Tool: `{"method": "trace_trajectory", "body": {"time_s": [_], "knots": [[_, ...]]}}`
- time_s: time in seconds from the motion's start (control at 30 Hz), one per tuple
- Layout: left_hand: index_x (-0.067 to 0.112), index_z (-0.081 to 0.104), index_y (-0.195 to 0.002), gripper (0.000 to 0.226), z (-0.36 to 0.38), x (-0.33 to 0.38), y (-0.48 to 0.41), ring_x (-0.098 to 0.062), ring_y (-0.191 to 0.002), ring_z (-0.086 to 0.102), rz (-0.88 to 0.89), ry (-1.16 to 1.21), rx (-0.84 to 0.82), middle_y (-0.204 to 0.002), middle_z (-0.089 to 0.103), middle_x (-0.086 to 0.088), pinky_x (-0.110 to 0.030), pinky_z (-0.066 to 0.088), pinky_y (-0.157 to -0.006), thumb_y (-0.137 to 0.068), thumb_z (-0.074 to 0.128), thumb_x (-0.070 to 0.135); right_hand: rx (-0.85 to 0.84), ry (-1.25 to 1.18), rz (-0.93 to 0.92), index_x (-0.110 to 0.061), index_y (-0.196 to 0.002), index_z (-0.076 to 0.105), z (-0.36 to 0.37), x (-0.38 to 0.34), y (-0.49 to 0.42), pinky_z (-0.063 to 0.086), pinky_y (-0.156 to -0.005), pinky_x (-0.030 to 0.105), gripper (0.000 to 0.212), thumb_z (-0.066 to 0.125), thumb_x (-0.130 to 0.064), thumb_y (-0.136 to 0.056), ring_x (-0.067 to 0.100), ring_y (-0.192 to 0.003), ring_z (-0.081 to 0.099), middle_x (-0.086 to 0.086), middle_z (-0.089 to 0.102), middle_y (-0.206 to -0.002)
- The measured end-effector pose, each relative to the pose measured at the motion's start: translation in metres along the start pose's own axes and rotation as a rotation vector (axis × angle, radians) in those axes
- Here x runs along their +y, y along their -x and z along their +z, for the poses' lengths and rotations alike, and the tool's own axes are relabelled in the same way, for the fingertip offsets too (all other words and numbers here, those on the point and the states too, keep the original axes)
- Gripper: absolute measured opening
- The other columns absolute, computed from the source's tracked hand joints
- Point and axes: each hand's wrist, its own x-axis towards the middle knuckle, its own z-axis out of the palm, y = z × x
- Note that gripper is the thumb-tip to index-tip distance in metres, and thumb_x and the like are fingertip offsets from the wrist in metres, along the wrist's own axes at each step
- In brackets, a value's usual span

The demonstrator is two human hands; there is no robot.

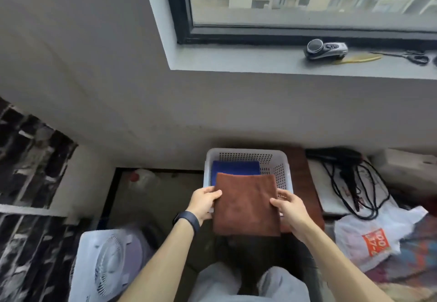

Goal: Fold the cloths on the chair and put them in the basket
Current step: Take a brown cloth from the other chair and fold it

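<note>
A soft, square-folded brown cloth [246,203] is pinched at its side edges by the left hand [204,203] and right hand [289,209], above the near rim of a perforated white plastic basket [275,166]. Beyond the hands, a folded blue cloth [235,166] lies inside.

Both forearms are bare, reaching forward from the lower edge of the view and converging toward the centre. The left hand [204,203] pinches the left edge of the folded brown cloth [246,207], thumb on top, fingers underneath and out of sight. A dark band [186,221] sits on the left wrist. The right hand [289,209] grips the right edge, thumb on top, fingers curled round it. The hands are roughly level, palms turned inward
</note>
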Motion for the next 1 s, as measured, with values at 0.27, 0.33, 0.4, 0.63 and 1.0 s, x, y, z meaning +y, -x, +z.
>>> {"method": "trace_trajectory", "body": {"time_s": [0.27,0.33,0.4,0.63,1.0], "knots": [[0.002,0.05,-0.137,0.046,-0.005,0.025,-0.086,-0.028,-0.122,0.057,-0.005,-0.206,0.134,-0.132,0.059,-0.015,-0.045,0.043,-0.108,-0.092,0.06,0.001,0.005,0.034,0.085,-0.018,-0.125,0.058,0.036,-0.022,-0.078,0.059,-0.087,0.047,0.033,0.061,-0.004,-0.095,0.023,-0.101,0.069,0.004,0.069,-0.114],[0.005,0.05,-0.137,0.047,-0.003,0.029,-0.092,-0.027,-0.125,0.055,-0.001,-0.272,0.178,-0.134,0.057,-0.013,-0.042,0.042,-0.109,-0.092,0.062,0.005,0.007,0.043,0.102,-0.018,-0.125,0.058,0.04,-0.022,-0.091,0.06,-0.083,0.044,0.033,0.06,-0.003,-0.095,0.023,-0.099,0.07,0.004,0.07,-0.113],[0.009,0.053,-0.136,0.044,0.0,0.03,-0.096,-0.025,-0.122,0.057,0.013,-0.383,0.211,-0.133,0.06,-0.011,-0.037,0.043,-0.107,-0.092,0.063,0.012,0.008,0.06,0.11,-0.019,-0.123,0.059,0.043,-0.024,-0.099,0.06,-0.074,0.037,0.031,0.059,-0.003,-0.096,0.02,-0.095,0.07,0.003,0.07,-0.109],[0.017,0.052,-0.139,0.046,0.01,0.03,-0.103,-0.025,-0.123,0.057,0.085,-0.677,0.289,-0.132,0.062,-0.006,-0.032,0.044,-0.102,-0.095,0.06,0.025,0.06,0.125,0.157,-0.016,-0.131,0.056,0.049,-0.017,-0.12,0.058,-0.089,0.042,0.036,0.061,-0.009,-0.096,0.022,-0.102,0.067,0.007,0.066,-0.121],[0.02,0.048,-0.142,0.062,-0.005,0.014,-0.085,-0.026,-0.134,0.044,0.863,-1.393,0.3,-0.147,0.045,-0.005,-0.045,0.041,-0.106,-0.085,0.059,0.041,0.269,0.576,-0.459,-0.025,-0.134,0.053,0.061,-0.006,-0.083,0.037,-0.113,0.04,0.045,0.063,-0.031,-0.09,0.017,-0.135,0.043,-0.004,0.051,-0.141]]}}
